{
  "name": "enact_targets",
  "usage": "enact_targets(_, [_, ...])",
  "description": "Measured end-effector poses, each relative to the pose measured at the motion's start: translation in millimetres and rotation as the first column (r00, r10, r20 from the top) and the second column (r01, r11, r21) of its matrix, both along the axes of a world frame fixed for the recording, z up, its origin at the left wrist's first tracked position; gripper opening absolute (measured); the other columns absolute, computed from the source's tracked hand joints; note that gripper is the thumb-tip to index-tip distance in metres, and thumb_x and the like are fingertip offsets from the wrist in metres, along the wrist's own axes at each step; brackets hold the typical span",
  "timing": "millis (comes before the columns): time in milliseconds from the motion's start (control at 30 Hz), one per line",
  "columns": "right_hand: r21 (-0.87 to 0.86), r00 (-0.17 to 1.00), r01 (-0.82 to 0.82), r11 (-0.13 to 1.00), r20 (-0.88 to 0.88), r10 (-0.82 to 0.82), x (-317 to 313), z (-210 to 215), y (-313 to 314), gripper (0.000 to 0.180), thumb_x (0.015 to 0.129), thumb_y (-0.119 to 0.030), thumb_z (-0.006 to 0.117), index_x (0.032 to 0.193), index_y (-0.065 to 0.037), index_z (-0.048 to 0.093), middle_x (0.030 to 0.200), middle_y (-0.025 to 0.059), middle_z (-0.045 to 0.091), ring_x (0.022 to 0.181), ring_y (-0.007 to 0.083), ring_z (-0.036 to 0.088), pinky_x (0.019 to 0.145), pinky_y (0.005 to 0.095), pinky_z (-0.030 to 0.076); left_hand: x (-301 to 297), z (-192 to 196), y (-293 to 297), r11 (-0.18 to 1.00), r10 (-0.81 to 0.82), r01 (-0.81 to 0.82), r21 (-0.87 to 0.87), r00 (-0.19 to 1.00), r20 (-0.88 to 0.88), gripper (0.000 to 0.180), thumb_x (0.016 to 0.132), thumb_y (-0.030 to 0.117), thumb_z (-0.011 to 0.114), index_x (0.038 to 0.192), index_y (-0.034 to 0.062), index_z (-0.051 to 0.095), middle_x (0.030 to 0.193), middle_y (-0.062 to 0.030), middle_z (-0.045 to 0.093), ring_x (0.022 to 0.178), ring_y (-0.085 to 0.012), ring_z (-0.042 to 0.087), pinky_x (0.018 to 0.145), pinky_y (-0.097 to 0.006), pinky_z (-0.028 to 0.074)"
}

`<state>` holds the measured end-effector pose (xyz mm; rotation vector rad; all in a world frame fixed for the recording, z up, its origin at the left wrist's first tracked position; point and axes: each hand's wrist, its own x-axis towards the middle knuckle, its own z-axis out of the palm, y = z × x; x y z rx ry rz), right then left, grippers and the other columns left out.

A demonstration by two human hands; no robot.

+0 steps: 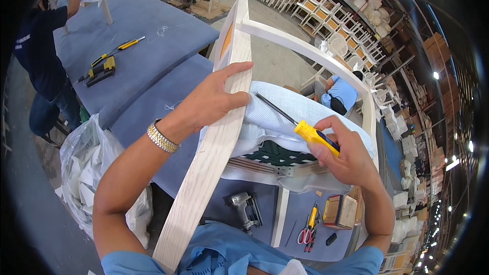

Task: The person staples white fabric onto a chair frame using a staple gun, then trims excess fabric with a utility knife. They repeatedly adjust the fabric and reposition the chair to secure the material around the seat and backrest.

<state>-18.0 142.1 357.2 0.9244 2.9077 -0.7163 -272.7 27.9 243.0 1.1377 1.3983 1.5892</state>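
A pale wooden chair (206,173) lies tipped in front of me, its light blue fabric seat (280,106) facing up and away. My left hand (214,97) grips the broad wooden side rail, thumb and forefinger over its edge beside the fabric. In my right hand (344,153) is a screwdriver with a yellow and blue handle (308,131). Its dark shaft points up and left, the tip at or just over the fabric; contact is unclear. Dark green woven webbing (280,153) shows under the seat, beside loose fabric and translucent sheeting.
Below the chair, a staple gun (245,211), scissors (304,235) and a small open box (340,211) lie on the blue table (147,79). A drill (99,71) rests farther left. A scrap-filled plastic bag (89,158) stands left. Other people work nearby; stacked chairs (331,18) stand behind.
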Motion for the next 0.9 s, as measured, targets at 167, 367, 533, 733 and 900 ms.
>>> enact_targets(167, [0.675,0.942,-0.209,0.708,-0.057,0.332,4.6,-15.7,8.5,0.025,0.095,-0.027,0.066,0.106,-0.006,0.058,0.077,0.0143,0.065,0.065,0.0347,0.063,0.062,0.0446,0.049,-1.8,3.5,9.4,0.998,0.044,-0.040,0.041,0.992,-0.115,0.071,0.086,0.024,0.076,0.148,0.0050,0.047,0.131,-0.0152,0.058,0.116,-0.0187,0.055,0.099,-0.031,0.045])
enact_targets(367, [0.295,0.977,-0.181,0.938,-0.052,0.205,12.0,-26.5,16.3,0.031,0.101,-0.034,0.056,0.097,-0.003,0.062,0.066,0.0139,0.063,0.063,0.0346,0.063,0.061,0.0445,0.048,-0.8,1.6,16.3,0.997,0.070,-0.061,0.039,0.951,-0.301,0.067,0.090,0.026,0.075,0.146,0.0013,0.048,0.142,-0.0176,0.055,0.129,-0.0205,0.051,0.106,-0.033,0.042])
enact_targets(533, [-0.266,0.994,0.007,0.964,-0.102,-0.035,10.0,-19.2,35.1,0.043,0.100,-0.040,0.056,0.086,-0.001,0.065,0.062,0.0132,0.061,0.058,0.0294,0.061,0.056,0.0383,0.047,8.4,14.2,25.3,0.996,0.072,-0.086,-0.016,0.907,-0.414,0.056,0.098,0.024,0.064,0.146,0.0015,0.049,0.146,-0.0169,0.052,0.133,-0.0208,0.048,0.111,-0.034,0.038])
enact_targets(733, [0.380,0.774,-0.301,0.875,-0.438,0.457,42.9,24.6,45.8,0.042,0.091,-0.043,0.069,0.095,-0.002,0.063,0.076,0.0159,0.065,0.070,0.0354,0.063,0.062,0.0437,0.047,13.0,79.9,6.0,0.941,0.081,0.069,0.331,0.904,-0.419,0.040,0.101,0.021,0.060,0.132,-0.0050,0.059,0.124,-0.0217,0.065,0.119,-0.0244,0.063,0.114,-0.044,0.037])
enact_targets(900, [0.613,0.731,-0.144,0.777,-0.463,0.501,118.1,63.9,59.7,0.041,0.082,-0.038,0.075,0.104,-0.006,0.063,0.093,0.0186,0.069,0.089,0.0391,0.066,0.078,0.0456,0.050,31.1,143.0,15.3,0.910,0.113,0.169,0.378,0.777,-0.620,0.026,0.102,0.019,0.060,0.109,-0.0052,0.068,0.086,-0.0141,0.075,0.088,-0.0196,0.072,0.103,-0.041,0.048])
